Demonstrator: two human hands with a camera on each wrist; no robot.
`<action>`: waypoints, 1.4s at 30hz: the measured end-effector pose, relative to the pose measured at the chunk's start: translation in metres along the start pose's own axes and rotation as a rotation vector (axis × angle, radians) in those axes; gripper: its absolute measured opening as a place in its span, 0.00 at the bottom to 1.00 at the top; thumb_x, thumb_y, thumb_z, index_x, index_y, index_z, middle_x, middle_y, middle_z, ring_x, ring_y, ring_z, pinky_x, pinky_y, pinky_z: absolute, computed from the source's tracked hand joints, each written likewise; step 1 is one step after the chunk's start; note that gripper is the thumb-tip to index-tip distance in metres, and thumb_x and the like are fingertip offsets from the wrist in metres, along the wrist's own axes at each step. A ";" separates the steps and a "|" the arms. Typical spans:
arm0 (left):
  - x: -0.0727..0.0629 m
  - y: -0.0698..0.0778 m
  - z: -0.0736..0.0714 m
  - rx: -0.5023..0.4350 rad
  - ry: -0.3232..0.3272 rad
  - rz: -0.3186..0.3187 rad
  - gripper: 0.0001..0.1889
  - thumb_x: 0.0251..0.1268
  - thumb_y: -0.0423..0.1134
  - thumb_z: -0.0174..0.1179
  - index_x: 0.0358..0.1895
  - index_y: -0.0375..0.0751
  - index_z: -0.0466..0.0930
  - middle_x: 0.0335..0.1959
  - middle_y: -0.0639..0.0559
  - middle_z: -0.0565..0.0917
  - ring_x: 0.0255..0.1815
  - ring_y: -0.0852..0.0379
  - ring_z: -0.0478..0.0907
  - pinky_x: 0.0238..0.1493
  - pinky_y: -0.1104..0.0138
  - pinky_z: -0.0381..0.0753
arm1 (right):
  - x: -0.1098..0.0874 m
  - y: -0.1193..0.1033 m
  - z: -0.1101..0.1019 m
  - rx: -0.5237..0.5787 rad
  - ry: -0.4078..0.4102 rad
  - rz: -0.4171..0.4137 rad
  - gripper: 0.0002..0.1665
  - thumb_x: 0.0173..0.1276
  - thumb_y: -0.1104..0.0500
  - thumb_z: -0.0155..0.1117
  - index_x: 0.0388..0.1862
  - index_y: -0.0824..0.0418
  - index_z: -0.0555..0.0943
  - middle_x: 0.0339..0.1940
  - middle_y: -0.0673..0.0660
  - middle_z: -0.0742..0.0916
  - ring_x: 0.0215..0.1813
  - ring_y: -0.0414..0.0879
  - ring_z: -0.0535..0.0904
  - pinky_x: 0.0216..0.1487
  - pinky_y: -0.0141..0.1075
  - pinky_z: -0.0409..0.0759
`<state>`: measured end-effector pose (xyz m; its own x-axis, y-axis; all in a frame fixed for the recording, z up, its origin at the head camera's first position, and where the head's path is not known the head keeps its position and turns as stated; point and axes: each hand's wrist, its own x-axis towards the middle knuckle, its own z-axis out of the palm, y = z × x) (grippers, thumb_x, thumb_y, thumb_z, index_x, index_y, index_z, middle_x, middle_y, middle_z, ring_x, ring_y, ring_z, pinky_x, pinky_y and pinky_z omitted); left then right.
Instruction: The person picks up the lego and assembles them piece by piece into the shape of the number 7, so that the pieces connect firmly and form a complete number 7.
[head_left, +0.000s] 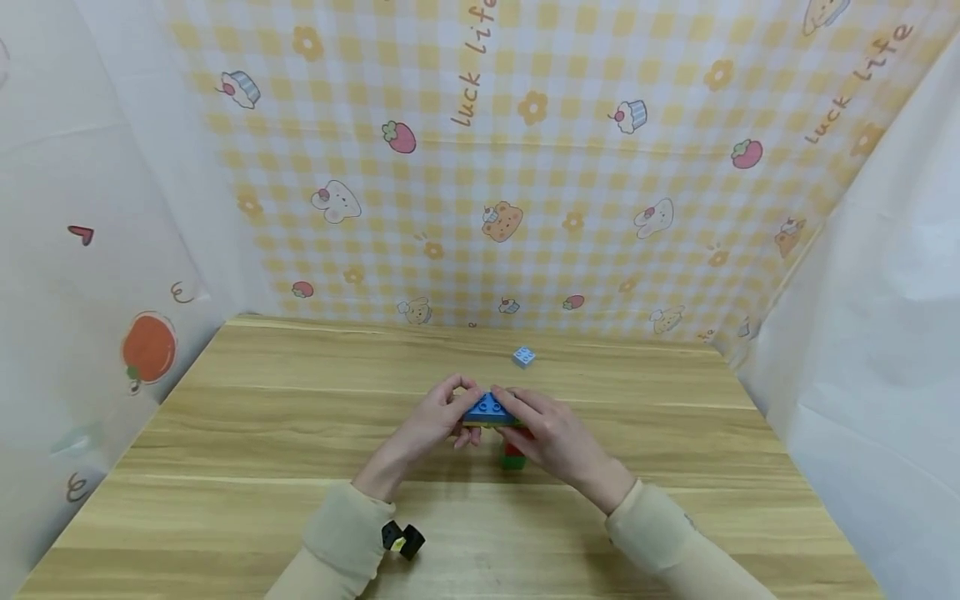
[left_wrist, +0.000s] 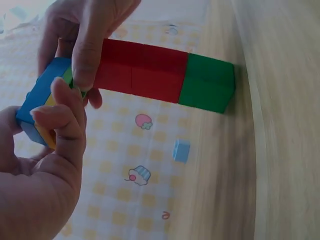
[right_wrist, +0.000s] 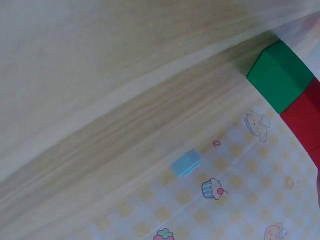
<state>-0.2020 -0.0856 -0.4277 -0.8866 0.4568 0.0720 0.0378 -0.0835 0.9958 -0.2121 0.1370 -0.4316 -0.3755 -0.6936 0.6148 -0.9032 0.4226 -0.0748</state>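
A block tower stands on the table, best seen in the left wrist view: a green brick (left_wrist: 207, 82) at its foot, red bricks (left_wrist: 142, 70) above. Higher up, a bit of green shows between the fingers, then a yellow brick (left_wrist: 47, 136) with a blue studded brick (head_left: 487, 407) over it. My left hand (head_left: 433, 418) grips the blue and yellow bricks from the left, fingers curled. From the other side my right hand (head_left: 558, 433) holds the tower's upper end, its thumb against the side. Fingers hide the joints there. In the right wrist view only the tower's lower part is plain.
A small light-blue brick (head_left: 523, 357) lies toward the back of the wooden table (head_left: 300, 400). A checked cloth (head_left: 450, 183) hangs behind, with white sheets (head_left: 870, 275) at both sides. A black object (head_left: 402, 541) is beside the left cuff.
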 end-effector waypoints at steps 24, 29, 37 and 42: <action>-0.013 -0.008 -0.016 0.318 0.021 0.352 0.18 0.61 0.29 0.67 0.55 0.38 0.83 0.49 0.48 0.82 0.41 0.51 0.82 0.42 0.62 0.83 | -0.001 -0.003 0.003 0.071 0.025 0.051 0.38 0.53 0.67 0.78 0.64 0.66 0.75 0.49 0.60 0.84 0.47 0.52 0.84 0.45 0.37 0.83; -0.013 -0.009 -0.017 0.305 0.025 0.343 0.17 0.61 0.29 0.67 0.54 0.39 0.84 0.50 0.49 0.83 0.41 0.51 0.82 0.43 0.62 0.83 | -0.002 -0.003 0.003 0.070 0.022 0.051 0.39 0.53 0.67 0.78 0.65 0.64 0.75 0.50 0.60 0.83 0.48 0.51 0.84 0.45 0.37 0.83; -0.012 -0.010 -0.017 0.317 0.012 0.356 0.17 0.62 0.31 0.66 0.55 0.41 0.83 0.52 0.49 0.82 0.42 0.52 0.82 0.44 0.62 0.83 | -0.003 -0.002 0.002 0.086 0.024 0.070 0.38 0.54 0.66 0.77 0.65 0.63 0.75 0.50 0.58 0.84 0.49 0.50 0.84 0.46 0.36 0.83; -0.012 -0.011 -0.016 0.321 0.014 0.353 0.17 0.62 0.31 0.67 0.55 0.39 0.83 0.52 0.48 0.82 0.42 0.52 0.82 0.44 0.62 0.83 | -0.003 -0.002 0.002 0.110 0.026 0.076 0.38 0.53 0.67 0.78 0.65 0.64 0.75 0.50 0.59 0.83 0.47 0.50 0.84 0.45 0.36 0.83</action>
<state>-0.1991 -0.1046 -0.4402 -0.8000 0.4380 0.4101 0.4761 0.0474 0.8781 -0.2095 0.1369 -0.4351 -0.4393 -0.6461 0.6241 -0.8904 0.4055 -0.2070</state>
